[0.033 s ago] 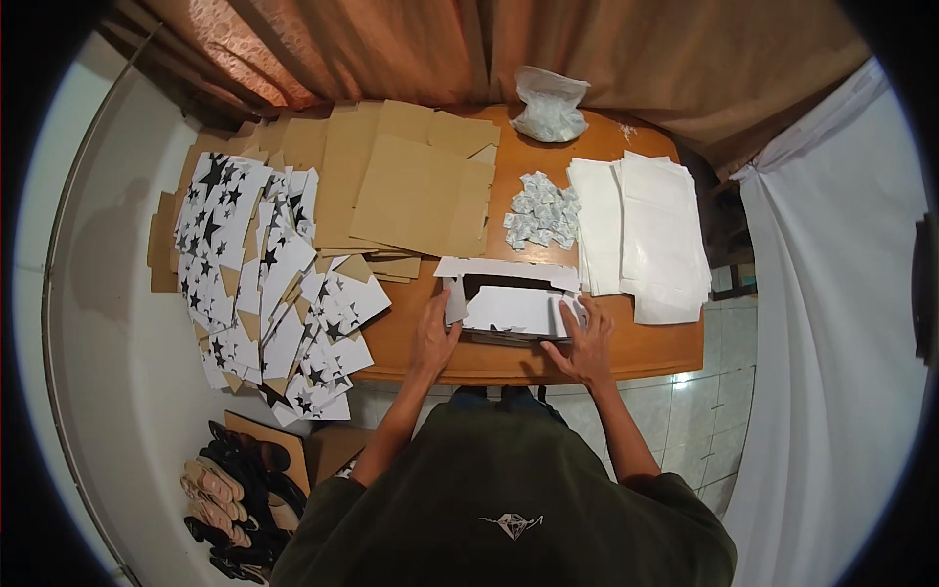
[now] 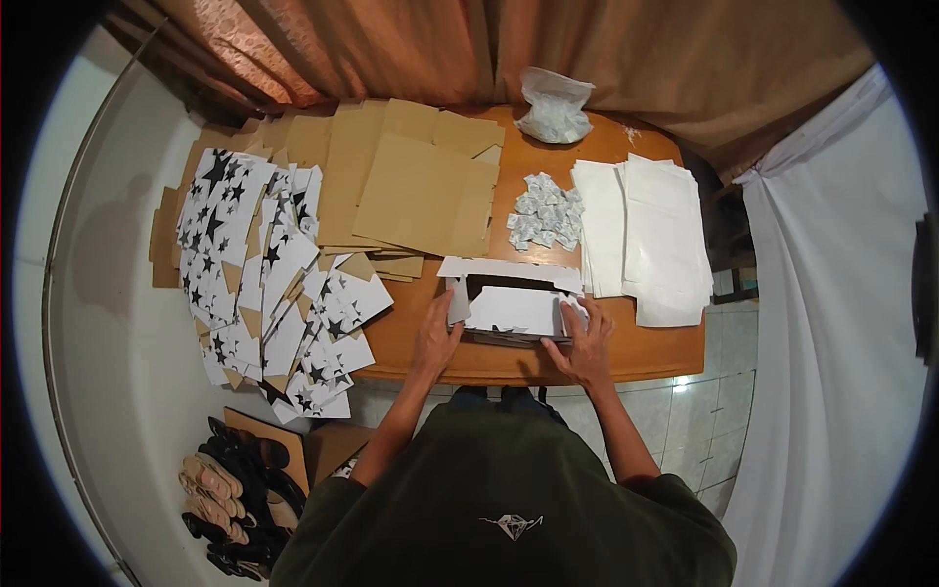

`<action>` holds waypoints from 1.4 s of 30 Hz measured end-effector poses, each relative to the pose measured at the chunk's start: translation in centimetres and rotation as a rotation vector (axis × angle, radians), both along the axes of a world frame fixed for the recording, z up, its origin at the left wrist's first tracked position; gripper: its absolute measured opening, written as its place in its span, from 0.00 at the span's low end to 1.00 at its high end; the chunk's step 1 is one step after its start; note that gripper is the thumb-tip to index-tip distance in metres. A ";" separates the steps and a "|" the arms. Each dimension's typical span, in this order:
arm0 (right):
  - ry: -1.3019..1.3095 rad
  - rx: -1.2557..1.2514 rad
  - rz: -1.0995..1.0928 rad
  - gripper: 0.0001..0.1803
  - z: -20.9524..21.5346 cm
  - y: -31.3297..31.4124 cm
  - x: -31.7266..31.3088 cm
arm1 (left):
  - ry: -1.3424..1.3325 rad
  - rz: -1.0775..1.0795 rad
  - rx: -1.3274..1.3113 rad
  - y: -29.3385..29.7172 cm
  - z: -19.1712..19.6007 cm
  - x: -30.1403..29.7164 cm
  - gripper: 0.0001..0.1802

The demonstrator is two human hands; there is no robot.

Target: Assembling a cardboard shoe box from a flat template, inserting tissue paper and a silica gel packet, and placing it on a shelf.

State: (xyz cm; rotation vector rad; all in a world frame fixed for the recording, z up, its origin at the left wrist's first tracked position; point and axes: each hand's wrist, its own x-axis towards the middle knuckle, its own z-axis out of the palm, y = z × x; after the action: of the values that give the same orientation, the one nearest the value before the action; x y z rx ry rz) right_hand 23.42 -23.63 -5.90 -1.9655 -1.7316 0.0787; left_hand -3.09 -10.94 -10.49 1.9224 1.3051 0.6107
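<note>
In front of me on the table stands a partly folded white cardboard box (image 2: 515,309), its flaps raised around a dark opening. My left hand (image 2: 436,338) grips the box's left end, fingers against the side flap. At the opposite end, my right hand (image 2: 587,344) is closed around the corner, with the thumb low on the near side and the fingers on the right flap. The underside of the box and some fingertips are hidden. Just beyond the box lies a pile of small white printed sachets (image 2: 544,211).
Flat star-printed cardboard pieces (image 2: 225,235) overlap at the left, beside stacked brown cardboard sheets (image 2: 421,191). White paper sheets (image 2: 665,230) lie at the right. A clear plastic bag (image 2: 555,108) stands at the back of the wooden table (image 2: 626,357). Shoes (image 2: 235,499) sit below, left.
</note>
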 end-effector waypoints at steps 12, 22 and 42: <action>-0.098 -0.169 0.285 0.23 -3.2 12.5 -7.0 | -0.137 0.092 0.040 -1.4 -1.8 -0.6 0.33; -0.074 -0.143 0.258 0.18 -5.0 12.1 -8.0 | -0.106 0.203 0.115 -1.4 -1.8 -1.1 0.35; 0.024 -0.215 0.375 0.26 -5.8 11.3 -5.7 | -0.151 0.000 0.207 1.2 -0.6 -0.9 0.37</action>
State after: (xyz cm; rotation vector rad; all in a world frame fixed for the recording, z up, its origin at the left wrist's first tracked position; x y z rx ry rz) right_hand 17.69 -12.34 -11.73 -1.7447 -2.1303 0.4332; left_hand -4.00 -9.71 -11.07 1.9971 1.1850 0.9027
